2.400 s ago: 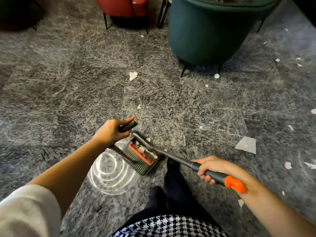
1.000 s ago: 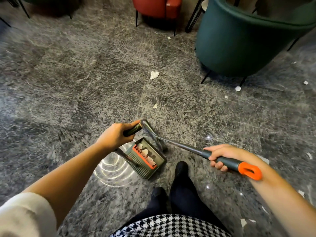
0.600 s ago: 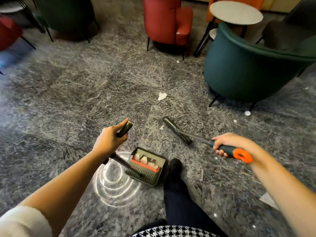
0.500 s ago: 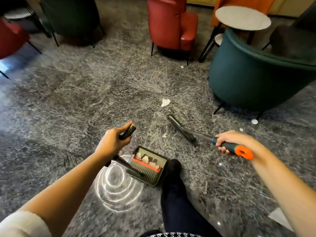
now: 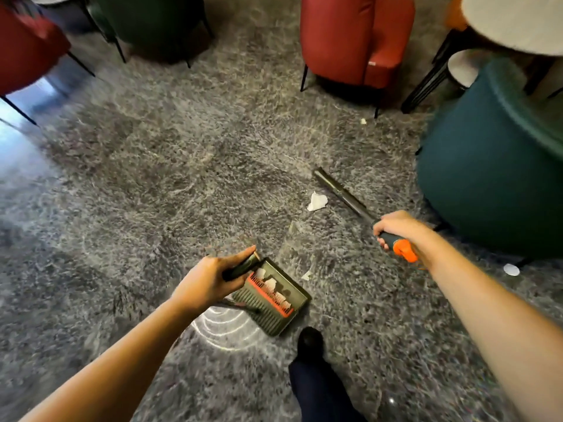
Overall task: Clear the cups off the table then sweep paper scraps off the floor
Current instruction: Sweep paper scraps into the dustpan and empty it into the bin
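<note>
A grey mottled floor [image 5: 182,178] spreads out past a red chair [image 5: 350,35] and a teal armchair [image 5: 487,178]. The left hand [image 5: 210,281] is curled round the handle of the dustpan [image 5: 268,318], which sits on the floor just right of it with white scraps [image 5: 271,283] inside. The right hand [image 5: 396,228] grips the broom [image 5: 338,191] near its orange end. A crumpled paper scrap [image 5: 316,201] lies ahead of that hand, just left of the broom head.

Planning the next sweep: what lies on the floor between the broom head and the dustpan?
In the head view, a crumpled paper scrap beside the broom head and a smaller scrap near the dustpan.
</note>
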Available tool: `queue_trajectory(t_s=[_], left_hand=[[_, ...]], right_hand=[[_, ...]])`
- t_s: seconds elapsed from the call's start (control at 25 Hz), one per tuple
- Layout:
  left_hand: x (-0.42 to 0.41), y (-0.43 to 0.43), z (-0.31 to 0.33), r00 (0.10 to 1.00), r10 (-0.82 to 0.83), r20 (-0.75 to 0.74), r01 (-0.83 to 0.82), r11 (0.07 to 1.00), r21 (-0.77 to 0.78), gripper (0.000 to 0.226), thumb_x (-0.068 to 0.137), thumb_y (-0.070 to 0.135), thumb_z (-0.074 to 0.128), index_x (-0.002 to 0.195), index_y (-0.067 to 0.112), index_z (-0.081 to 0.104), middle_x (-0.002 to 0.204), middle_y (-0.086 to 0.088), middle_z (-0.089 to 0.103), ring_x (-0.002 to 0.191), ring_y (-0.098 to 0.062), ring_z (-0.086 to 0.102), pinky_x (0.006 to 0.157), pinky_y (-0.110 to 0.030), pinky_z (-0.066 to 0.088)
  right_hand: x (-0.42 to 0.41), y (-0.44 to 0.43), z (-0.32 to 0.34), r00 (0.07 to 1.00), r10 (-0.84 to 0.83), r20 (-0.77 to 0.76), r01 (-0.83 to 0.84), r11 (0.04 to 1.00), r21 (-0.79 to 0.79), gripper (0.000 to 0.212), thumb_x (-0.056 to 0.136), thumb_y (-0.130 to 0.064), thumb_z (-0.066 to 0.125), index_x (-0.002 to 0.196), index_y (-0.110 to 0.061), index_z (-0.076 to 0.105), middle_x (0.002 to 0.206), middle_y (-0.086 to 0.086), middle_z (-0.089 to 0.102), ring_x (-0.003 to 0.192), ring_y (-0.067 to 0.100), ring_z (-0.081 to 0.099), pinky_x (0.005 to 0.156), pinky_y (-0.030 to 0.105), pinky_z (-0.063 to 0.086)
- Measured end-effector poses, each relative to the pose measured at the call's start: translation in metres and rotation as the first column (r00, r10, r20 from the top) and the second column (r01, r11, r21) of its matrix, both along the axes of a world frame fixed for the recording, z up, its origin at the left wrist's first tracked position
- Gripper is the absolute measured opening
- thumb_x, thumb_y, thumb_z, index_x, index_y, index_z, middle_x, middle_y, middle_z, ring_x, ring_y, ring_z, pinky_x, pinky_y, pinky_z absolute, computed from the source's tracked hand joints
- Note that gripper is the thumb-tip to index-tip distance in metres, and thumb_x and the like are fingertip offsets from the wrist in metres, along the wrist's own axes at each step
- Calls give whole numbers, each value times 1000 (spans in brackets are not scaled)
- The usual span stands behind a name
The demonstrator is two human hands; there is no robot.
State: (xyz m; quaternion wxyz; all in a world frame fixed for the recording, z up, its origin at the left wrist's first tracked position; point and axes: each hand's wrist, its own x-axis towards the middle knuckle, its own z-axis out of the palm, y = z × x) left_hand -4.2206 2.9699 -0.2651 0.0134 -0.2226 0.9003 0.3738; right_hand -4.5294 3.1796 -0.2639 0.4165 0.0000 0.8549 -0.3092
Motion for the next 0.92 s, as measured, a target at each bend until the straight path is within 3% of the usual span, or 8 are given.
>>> queue_trajectory(t_s=[0.12,0.16,0.24,0.32,0.4,0.48,0.76,0.92], left_hand=[[-24,-12,0,1000,24,-17,-24,1000,-10,64,81,15,72,134,36,43,104,32,47,63,34,35,64,-3,38],[-29,-17,0,999,39,-7,-39,999,-10,64,81,15,72,134,36,44,103,33,48,62,33,36,63,-3,38],[-34,-26,1,997,70,17,-71,998,3,63,81,15,72,133,39,46,93,14,65,60,29,40,63,-8,40],[-37,-30,2,998,61,20,-62,998,8,61,81,14,71,133,37,48,82,4,70,59,27,42,61,-6,39],[-39,-31,4,999,38,2,-38,999,14,57,81,12,70,133,30,53,90,11,70,58,30,41,59,0,36],[-42,-34,5,999,37,1,-37,999,11,55,82,11,69,132,27,54,74,12,68,58,30,42,59,2,35],[-37,-30,3,1000,27,-7,-26,996,83,55,83,10,66,134,27,53,111,19,60,85,29,44,67,6,34],[-28,-20,3,1000,3,-30,-1,997,83,57,82,9,66,135,27,52,114,12,64,92,16,52,72,0,41]], right_hand=[[-23,-26,-31,996,93,-1,-92,994,56,15,80,8,52,70,-2,48,47,11,48,25,14,44,28,14,34],[-24,-29,-39,992,123,20,-124,989,78,10,82,6,53,76,-2,51,51,12,49,29,16,46,29,15,34],[-14,-27,-51,982,177,63,-183,976,119,9,86,4,53,94,-1,54,55,12,48,37,19,47,29,16,34],[8,-13,-57,972,207,115,-223,963,150,30,88,5,52,118,1,53,59,12,47,40,21,45,27,14,32],[38,8,-52,968,192,161,-218,963,160,47,89,6,49,136,2,41,61,12,46,42,21,44,26,12,32],[68,28,-40,967,150,206,-180,975,133,58,89,7,49,144,-4,32,61,11,46,37,19,46,27,12,32],[154,65,13,919,121,374,-144,989,34,57,87,7,48,141,-12,38,55,10,45,25,8,41,30,12,33],[167,80,37,829,70,555,-60,998,-36,47,89,10,38,132,-8,43,54,9,42,28,9,39,29,12,31]])
